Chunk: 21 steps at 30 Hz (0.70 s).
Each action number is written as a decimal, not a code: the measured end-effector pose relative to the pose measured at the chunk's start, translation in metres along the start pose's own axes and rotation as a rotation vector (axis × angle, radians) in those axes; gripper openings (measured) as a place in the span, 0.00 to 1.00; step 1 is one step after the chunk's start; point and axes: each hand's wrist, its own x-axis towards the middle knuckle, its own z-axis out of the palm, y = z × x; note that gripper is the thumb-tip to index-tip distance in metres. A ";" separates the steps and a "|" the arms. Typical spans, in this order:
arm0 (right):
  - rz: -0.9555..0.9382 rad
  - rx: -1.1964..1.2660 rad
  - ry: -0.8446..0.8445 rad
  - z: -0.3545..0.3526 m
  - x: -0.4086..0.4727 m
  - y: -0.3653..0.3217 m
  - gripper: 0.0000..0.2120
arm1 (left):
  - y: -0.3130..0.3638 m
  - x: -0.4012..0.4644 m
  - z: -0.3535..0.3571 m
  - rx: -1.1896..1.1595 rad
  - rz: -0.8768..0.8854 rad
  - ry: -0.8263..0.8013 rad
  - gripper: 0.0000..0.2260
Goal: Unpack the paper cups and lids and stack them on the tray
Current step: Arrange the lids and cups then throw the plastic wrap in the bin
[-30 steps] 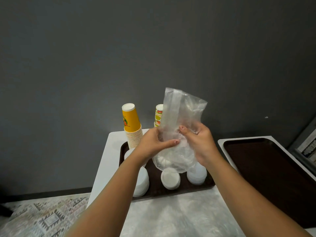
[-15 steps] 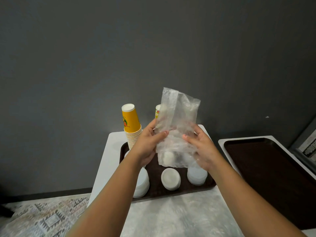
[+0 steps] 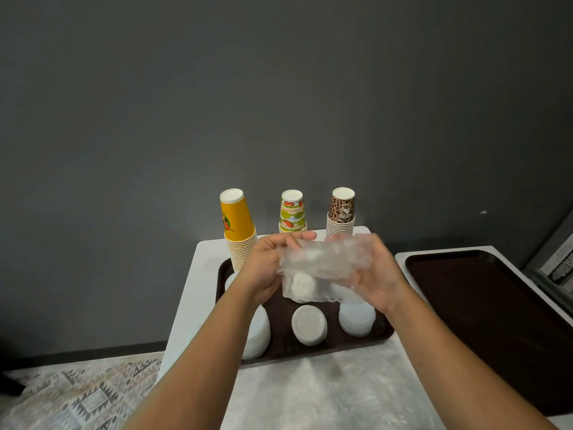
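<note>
Left hand and right hand: fingers grasp clear bag. Tray holds three cup stacks far, three lid stacks near.

From my end the clear plastic bag was mostly motion blur, so I couldn't tell if any lids were left inside. My left forearm covered most of the left lid stack, and the bag plus my right hand hid the bottoms of the fruit-print cups and leopard cups. The second tray ran off the right edge. The framed thing there was too cropped to read.
</note>
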 end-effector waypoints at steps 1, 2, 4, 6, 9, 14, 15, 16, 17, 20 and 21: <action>0.039 -0.035 -0.042 -0.002 -0.001 -0.003 0.21 | 0.002 -0.001 -0.001 0.033 0.014 -0.025 0.22; 0.080 -0.083 -0.097 -0.004 -0.003 -0.006 0.26 | 0.004 -0.003 -0.002 0.077 0.025 -0.053 0.24; 0.145 -0.167 -0.172 -0.005 -0.007 -0.009 0.26 | 0.005 -0.003 -0.004 0.183 0.043 -0.087 0.26; 0.161 -0.238 -0.181 -0.004 -0.008 -0.007 0.24 | 0.003 -0.001 -0.007 0.277 0.051 -0.088 0.27; 0.060 -0.321 -0.086 -0.005 -0.004 -0.002 0.26 | 0.006 0.000 -0.005 0.323 -0.010 -0.042 0.26; -0.118 -0.441 0.028 -0.005 -0.002 0.001 0.26 | 0.012 -0.002 -0.003 0.059 -0.288 0.015 0.21; -0.147 -0.463 0.040 -0.005 -0.001 0.001 0.25 | 0.009 -0.001 -0.003 0.083 -0.315 -0.033 0.24; -0.172 -0.472 0.049 -0.005 -0.001 0.000 0.25 | 0.006 -0.001 -0.002 0.125 -0.315 -0.082 0.24; -0.191 -0.472 0.058 -0.004 -0.001 0.000 0.25 | 0.002 -0.001 0.000 0.184 -0.301 -0.107 0.21; -0.228 -0.462 0.090 -0.004 -0.002 -0.001 0.24 | -0.011 -0.001 0.001 0.257 -0.274 -0.112 0.26; -0.234 -0.440 0.092 -0.004 -0.003 -0.001 0.24 | -0.013 0.000 0.001 0.250 -0.271 -0.101 0.26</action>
